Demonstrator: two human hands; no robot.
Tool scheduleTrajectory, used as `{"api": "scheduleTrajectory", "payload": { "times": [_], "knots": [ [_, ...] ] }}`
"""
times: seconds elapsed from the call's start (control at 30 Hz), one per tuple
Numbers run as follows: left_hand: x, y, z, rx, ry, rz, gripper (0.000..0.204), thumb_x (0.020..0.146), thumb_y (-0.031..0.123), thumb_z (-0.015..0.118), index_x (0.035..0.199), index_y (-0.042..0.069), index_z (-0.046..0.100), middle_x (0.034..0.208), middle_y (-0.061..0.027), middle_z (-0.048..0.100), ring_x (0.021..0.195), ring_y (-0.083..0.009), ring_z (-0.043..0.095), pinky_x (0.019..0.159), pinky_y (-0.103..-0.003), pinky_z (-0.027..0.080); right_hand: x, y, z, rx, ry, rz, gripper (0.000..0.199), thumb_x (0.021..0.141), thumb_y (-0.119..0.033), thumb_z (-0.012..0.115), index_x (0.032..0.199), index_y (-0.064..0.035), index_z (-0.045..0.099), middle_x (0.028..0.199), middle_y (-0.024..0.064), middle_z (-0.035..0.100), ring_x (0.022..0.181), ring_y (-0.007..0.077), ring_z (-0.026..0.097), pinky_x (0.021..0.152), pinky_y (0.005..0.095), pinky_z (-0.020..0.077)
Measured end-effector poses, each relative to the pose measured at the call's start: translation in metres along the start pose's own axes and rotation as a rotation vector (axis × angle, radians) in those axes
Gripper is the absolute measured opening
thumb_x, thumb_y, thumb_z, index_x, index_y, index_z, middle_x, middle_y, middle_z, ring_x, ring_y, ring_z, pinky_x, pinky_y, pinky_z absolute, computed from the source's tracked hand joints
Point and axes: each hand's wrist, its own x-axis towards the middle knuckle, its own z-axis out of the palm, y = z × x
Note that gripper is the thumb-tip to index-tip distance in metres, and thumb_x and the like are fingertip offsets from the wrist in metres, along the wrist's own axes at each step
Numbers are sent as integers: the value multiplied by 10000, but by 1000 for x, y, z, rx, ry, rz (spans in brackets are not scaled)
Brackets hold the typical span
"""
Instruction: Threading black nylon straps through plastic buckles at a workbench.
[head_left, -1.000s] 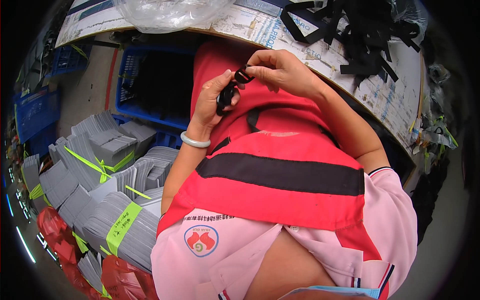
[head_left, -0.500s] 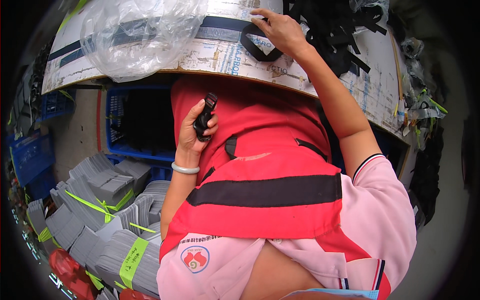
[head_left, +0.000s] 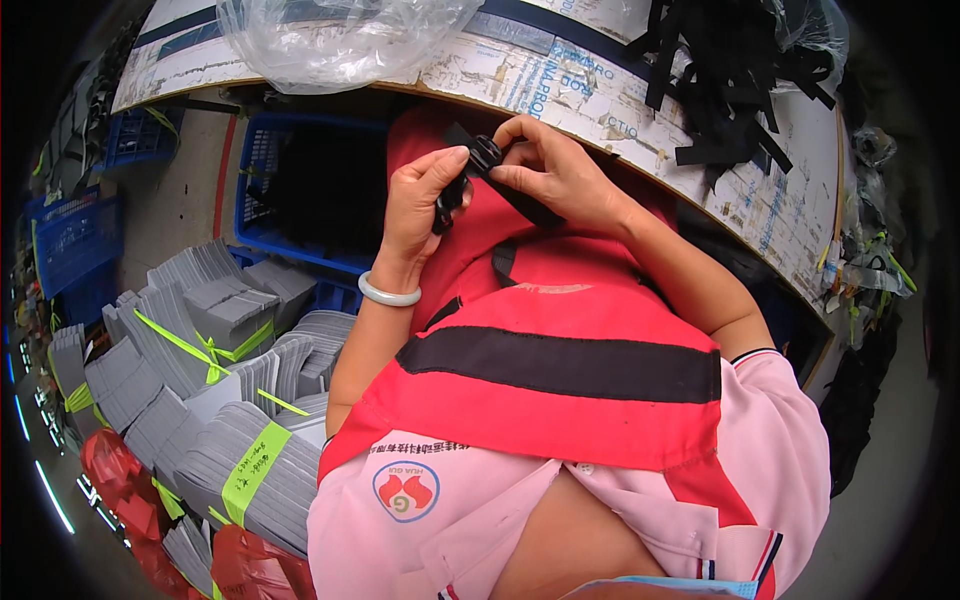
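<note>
Both of my hands meet over my lap, just in front of the table's edge. Between the fingers of my left hand (head_left: 413, 205) is a black plastic buckle (head_left: 484, 153), with more black pieces tucked into the palm. My right hand (head_left: 562, 175) pinches a black webbing strap (head_left: 527, 203) at the buckle, its fingers closed. One part of the strap hangs down below the right hand. Whether the strap passes through the buckle is hidden by the fingers.
On the worn white table (head_left: 470, 80) lie a clear plastic bag (head_left: 345, 40) and a heap of black straps (head_left: 715, 85). A blue crate (head_left: 245, 190) holding black material stands below, at left. Bundled grey sheets (head_left: 225, 450) and red bags (head_left: 125, 480) crowd the lower left.
My right hand has come back from the table with the black strap and joined my left hand at the buckle. The left hand has turned and shifted slightly up and right.
</note>
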Motion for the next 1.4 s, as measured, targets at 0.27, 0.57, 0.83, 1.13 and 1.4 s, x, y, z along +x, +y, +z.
{"api": "scheduleTrajectory", "payload": {
  "times": [0.27, 0.57, 0.83, 1.13, 1.4],
  "knots": [
    [-4, -9, 9, -100, 165, 108, 188, 900, 193, 685, 960, 15, 700, 680, -14, 627, 505, -52, 536, 423, -179, 356, 15, 9, -7, 60, 115, 17, 301, 915, -150, 633, 1158, 25, 613, 824, 30, 671, 756, 71, 589, 685, 231, 491],
    [-15, -13, 8, 50, 111, 35, 160, 891, 168, 694, 873, 10, 711, 641, 19, 603, 517, -37, 515, 451, -178, 361, 16, -7, -1, 29, 128, 14, 200, 948, -191, 605, 984, 2, 646, 769, -29, 614, 692, 27, 524, 624, 193, 441],
    [-12, -8, 7, 420, 156, 407, 116, 895, 104, 673, 932, -3, 699, 670, 32, 553, 576, -24, 475, 500, -188, 355, -6, -34, 12, 238, 27, 265, 221, 985, -233, 531, 934, -26, 592, 627, -2, 552, 450, 51, 474, 407, 207, 388],
    [-4, -12, 12, 691, 290, 752, 93, 827, 15, 688, 914, -16, 678, 753, -63, 616, 631, -136, 568, 549, -255, 441, -2, -22, 26, 730, 83, 213, 213, 978, -237, 553, 949, -26, 558, 668, 41, 589, 473, 69, 516, 434, 214, 450],
    [-2, -18, 7, 891, 286, 906, 139, 788, -14, 716, 921, -19, 674, 808, -104, 647, 720, -208, 634, 645, -293, 497, 11, -8, 22, 616, 140, 181, 292, 948, -267, 617, 1041, 7, 579, 713, 36, 605, 526, 70, 542, 475, 204, 475]
  ]
}}
